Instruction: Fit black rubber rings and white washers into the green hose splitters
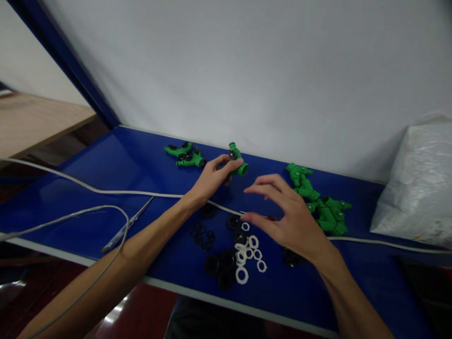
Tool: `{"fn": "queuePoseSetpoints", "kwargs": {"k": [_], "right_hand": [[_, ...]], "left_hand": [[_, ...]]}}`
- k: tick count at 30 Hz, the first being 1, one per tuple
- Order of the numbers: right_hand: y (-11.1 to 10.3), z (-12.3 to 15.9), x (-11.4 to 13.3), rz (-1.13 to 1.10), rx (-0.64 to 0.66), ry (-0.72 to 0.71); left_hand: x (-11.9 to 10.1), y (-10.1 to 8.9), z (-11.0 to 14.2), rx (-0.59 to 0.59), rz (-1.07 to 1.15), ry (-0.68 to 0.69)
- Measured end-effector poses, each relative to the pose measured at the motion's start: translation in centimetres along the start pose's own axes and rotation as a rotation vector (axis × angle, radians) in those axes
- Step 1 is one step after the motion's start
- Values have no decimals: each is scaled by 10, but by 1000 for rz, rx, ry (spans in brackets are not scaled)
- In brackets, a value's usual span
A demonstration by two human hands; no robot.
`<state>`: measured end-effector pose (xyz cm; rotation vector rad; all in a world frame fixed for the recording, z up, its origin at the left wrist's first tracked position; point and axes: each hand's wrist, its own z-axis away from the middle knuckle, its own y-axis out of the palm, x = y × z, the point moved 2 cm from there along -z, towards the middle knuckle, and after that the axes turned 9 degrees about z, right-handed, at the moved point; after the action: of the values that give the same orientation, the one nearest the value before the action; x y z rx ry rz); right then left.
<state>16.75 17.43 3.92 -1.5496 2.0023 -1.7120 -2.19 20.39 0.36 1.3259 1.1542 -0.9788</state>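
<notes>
A green Y-shaped hose connector (pixel 241 168) with a black knob is gripped in my left hand (pixel 215 173), above the back of the blue table. To its right my right hand (pixel 287 214) hovers with fingers apart and nothing in them. Below my hands lie several white ring nuts (pixel 242 275), large black rings (pixel 226 278) and small black O-rings (pixel 207 245). Two green connectors with black knobs (pixel 191 161) rest at the back left. More green connector bodies (pixel 330 217) sit in a group behind my right hand, which partly hides them.
A pale cable (pixel 120 192) runs across the blue table (pixel 88 162), and another loops over my left forearm. A screwdriver-like thin tool (pixel 127 230) lies at left. At right stand a filled clear plastic bag (pixel 416 188) and a dark object (pixel 420 287). A white wall rises behind.
</notes>
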Motion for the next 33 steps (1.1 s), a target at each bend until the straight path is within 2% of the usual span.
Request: {"fn": "queuePoseSetpoints", "kwargs": {"k": [4, 7, 10, 13, 20, 24, 30, 33], "right_hand": [[13, 14, 23, 63, 447, -199], [27, 23, 31, 132, 588, -245], [35, 23, 32, 204, 575, -256], [34, 17, 30, 262, 534, -249], [13, 11, 10, 134, 532, -106], [12, 16, -1, 106, 561, -65], [18, 16, 6, 96, 527, -81], [20, 14, 11, 118, 568, -105]], "left_hand": [[6, -4, -5, -84, 155, -30], [8, -3, -5, -99, 172, -70], [8, -2, -4, -87, 161, -69], [10, -1, -3, -76, 155, -68], [10, -1, -3, -76, 161, -85], [11, 0, -2, -76, 165, -96], [12, 2, -1, -77, 161, -112], [12, 2, -1, -77, 159, -119]]}}
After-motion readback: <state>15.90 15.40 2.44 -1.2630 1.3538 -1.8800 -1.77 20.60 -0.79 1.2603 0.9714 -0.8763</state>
